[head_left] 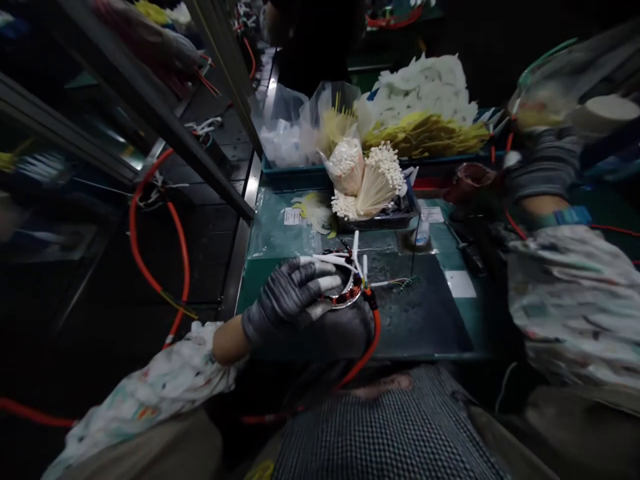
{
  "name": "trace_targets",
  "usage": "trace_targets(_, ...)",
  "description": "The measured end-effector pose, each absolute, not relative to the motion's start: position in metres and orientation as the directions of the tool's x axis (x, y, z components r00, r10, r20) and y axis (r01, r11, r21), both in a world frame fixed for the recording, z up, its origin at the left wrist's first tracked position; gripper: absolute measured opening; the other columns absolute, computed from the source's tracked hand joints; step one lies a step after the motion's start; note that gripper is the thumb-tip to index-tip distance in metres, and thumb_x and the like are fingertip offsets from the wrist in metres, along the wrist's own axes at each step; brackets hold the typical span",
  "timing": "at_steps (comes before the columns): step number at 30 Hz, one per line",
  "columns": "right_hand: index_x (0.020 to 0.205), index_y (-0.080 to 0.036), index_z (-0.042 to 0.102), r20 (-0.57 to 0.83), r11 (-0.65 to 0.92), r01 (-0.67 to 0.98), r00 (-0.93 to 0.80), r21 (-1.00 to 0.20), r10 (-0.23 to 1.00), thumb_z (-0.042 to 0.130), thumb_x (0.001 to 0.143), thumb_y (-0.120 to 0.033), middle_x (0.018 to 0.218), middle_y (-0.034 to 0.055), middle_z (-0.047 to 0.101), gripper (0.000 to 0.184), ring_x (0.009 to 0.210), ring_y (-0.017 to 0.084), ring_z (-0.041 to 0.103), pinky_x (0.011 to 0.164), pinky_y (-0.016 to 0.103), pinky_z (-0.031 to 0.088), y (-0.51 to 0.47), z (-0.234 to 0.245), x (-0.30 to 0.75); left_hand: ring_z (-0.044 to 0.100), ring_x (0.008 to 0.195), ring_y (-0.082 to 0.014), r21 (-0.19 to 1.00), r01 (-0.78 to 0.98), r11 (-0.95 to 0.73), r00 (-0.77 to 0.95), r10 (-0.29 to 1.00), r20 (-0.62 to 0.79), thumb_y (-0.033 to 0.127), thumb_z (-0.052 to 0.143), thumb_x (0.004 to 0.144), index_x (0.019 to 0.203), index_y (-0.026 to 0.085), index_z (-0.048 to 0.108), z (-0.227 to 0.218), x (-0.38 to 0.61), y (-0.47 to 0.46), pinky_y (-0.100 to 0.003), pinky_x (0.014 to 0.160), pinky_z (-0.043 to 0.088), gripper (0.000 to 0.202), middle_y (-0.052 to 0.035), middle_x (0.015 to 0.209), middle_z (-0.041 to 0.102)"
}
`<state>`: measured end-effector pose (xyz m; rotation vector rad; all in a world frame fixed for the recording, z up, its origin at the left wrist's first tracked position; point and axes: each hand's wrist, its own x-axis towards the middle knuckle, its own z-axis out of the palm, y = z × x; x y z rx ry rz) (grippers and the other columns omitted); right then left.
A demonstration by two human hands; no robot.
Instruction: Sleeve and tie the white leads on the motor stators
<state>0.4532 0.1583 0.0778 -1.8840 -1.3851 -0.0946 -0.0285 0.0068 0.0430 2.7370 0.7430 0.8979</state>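
A round metal motor stator (346,298) with copper windings rests on the dark mat. White sleeved leads (356,257) rise from it, and a thick orange cable (376,333) leaves its right side. My left hand (295,290), in a grey glove with white fingertips, grips the stator's left side, its fingers over the rim and the thumb below. Far to the right, my right hand (543,163), in a grey glove, reaches beside a clear plastic bag (545,100) and a pale round object (607,110). Blur hides its fingers and anything in them.
Behind the stator stands a small black tray (395,219) with bundled white-tipped sticks (377,177). Yellow strips (425,135) and white pieces (425,90) fill a bin farther back. A dark-handled tool (470,257) lies at right. A metal frame post (220,73) rises at left.
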Motion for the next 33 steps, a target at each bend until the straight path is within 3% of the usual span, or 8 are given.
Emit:
trace_targets(5,0.091,-0.010,0.082,0.254,-0.029,0.838,0.198,-0.545,0.947,0.067,0.097,-0.059,0.104,0.0114,0.088,0.052,0.104,0.025,0.083,0.073,0.035,0.053,0.019,0.058,0.395,0.059,0.145,-0.0354,0.205,0.331,-0.921,0.888,0.377,0.263,0.044,0.066,0.107,0.159,0.022,0.060,0.043,0.008,0.033,-0.055,0.121,0.044,0.057,-0.0117,0.150,0.074)
trace_targets(9,0.141,-0.023,0.076,-0.104,0.072,0.434,-0.368,-0.898,0.924,0.070,0.104,-0.055,0.128,0.0116,0.086,0.050,0.111,0.030,0.085,0.094,0.044,0.071,-0.081,0.010,0.304,0.059,0.139,-0.0411,0.228,0.260,-0.938,0.959,0.279,0.056,0.061,0.077,0.095,0.154,0.017,0.064,0.045,0.037,0.054,-0.063,0.121,0.038,0.075,-0.0189,0.149,0.071)
trace_targets(11,0.147,-0.026,0.071,-0.094,0.002,0.294,-0.313,-0.956,0.945,0.068,0.104,-0.058,0.140,0.0115,0.081,0.054,0.126,0.032,0.080,0.106,0.052,0.069,-0.104,-0.014,0.267,0.061,0.133,-0.0402,0.246,0.254,-0.935,0.965,0.264,0.009,0.064,0.081,0.090,0.147,0.018,0.069,0.045,0.044,0.061,-0.061,0.119,0.038,0.074,-0.0199,0.143,0.072)
trace_targets(15,0.136,-0.027,0.072,-0.141,-0.131,0.225,-0.028,-0.965,0.990,0.056,0.111,-0.057,0.111,0.0075,0.085,0.042,0.098,0.027,0.084,0.095,0.049,0.072,-0.118,-0.035,0.244,0.062,0.130,-0.0348,0.294,0.194,-0.936,0.977,0.210,0.023,0.053,0.073,0.098,0.142,0.020,0.070,0.045,0.045,0.067,-0.055,0.118,0.040,0.054,-0.0155,0.136,0.073)
trace_targets(19,0.145,-0.028,0.071,0.152,0.123,0.467,0.025,-0.876,0.988,0.062,0.111,-0.041,0.131,0.0080,0.084,0.037,0.114,0.027,0.083,0.108,0.049,0.068,-0.107,-0.008,0.278,0.065,0.128,-0.0315,0.288,0.261,-0.921,0.953,0.293,0.072,0.046,0.060,0.110,0.135,0.023,0.073,0.047,0.045,0.073,-0.055,0.123,0.038,0.036,-0.0117,0.132,0.076)
trace_targets(24,0.152,-0.032,0.070,0.374,0.516,0.632,-0.357,-0.578,0.856,0.057,0.113,-0.031,0.135,0.0028,0.083,0.040,0.118,0.026,0.082,0.105,0.044,0.068,-0.037,0.033,0.337,0.069,0.127,-0.0287,0.394,0.327,-0.859,0.932,0.363,0.018,0.041,0.059,0.113,0.120,0.019,0.079,0.052,0.060,0.087,-0.048,0.122,0.044,0.031,-0.0096,0.130,0.079)
trace_targets(29,0.145,-0.031,0.073,0.557,0.527,0.796,-0.304,-0.297,0.773,0.061,0.108,-0.020,0.127,0.0093,0.082,0.041,0.107,0.030,0.081,0.091,0.047,0.069,-0.002,0.002,0.343,0.071,0.093,-0.0275,0.327,0.601,-0.729,0.790,0.605,-0.103,0.044,0.045,0.117,0.104,0.012,0.079,0.050,0.076,0.095,-0.041,0.092,0.053,0.048,-0.0127,0.097,0.079)
trace_targets(33,0.160,-0.038,0.055,0.699,0.594,0.726,-0.222,-0.346,0.679,0.081,0.093,-0.013,0.125,0.0092,0.078,0.076,0.110,0.030,0.077,0.092,0.049,0.069,-0.046,-0.032,0.303,0.066,0.079,-0.0213,0.371,0.681,-0.631,0.716,0.680,-0.157,0.043,0.047,0.117,0.097,0.016,0.078,0.052,0.082,0.096,-0.032,0.078,0.047,0.046,-0.0065,0.086,0.076)
